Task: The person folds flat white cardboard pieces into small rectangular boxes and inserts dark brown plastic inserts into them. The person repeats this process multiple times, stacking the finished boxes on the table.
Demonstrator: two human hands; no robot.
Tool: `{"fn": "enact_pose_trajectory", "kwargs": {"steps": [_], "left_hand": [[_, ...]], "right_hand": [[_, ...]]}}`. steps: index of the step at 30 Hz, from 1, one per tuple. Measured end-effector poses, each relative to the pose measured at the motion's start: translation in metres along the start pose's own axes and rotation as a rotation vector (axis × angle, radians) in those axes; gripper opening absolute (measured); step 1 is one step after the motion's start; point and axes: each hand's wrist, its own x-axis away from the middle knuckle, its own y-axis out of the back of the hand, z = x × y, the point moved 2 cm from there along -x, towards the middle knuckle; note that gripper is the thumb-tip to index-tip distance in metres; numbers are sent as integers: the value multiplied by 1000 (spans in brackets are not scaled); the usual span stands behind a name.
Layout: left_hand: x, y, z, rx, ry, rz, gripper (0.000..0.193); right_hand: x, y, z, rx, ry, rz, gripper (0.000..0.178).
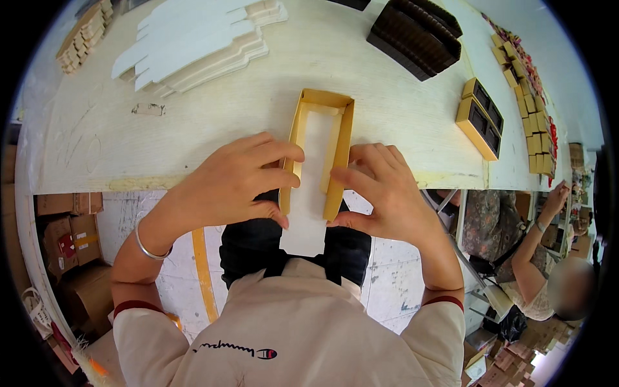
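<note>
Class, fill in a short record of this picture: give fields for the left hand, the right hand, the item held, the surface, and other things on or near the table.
Left hand: left hand grips the left wall of the gold box.
Right hand: right hand grips the box's right wall.
Item held: open gold box, long and narrow, with a white insert sticking out of its near end.
Surface: pale wood table; the box overhangs its near edge.
Also there: white flat cards, dark trays, finished boxes, a co-worker at right.
</note>
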Motion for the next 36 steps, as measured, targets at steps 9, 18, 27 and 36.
{"fn": "enact_pose_trajectory", "kwargs": {"steps": [9,18,27,36], "left_hand": [[-13,-24,-6,85,196,-192,24],[-21,-19,-9,298,286,-126,28],[-23,-29,-11,145,234,-232,12],[-31,-17,-1,385,325,-73,16]], "right_hand": [[-10,-14,-2,-86,-48,-61,26],[-12,-21,-9,-331,-234,-89,22],[-8,-8,8,-296,-263,0,42],[17,-28,-3,-15,108,-244,50]]}}
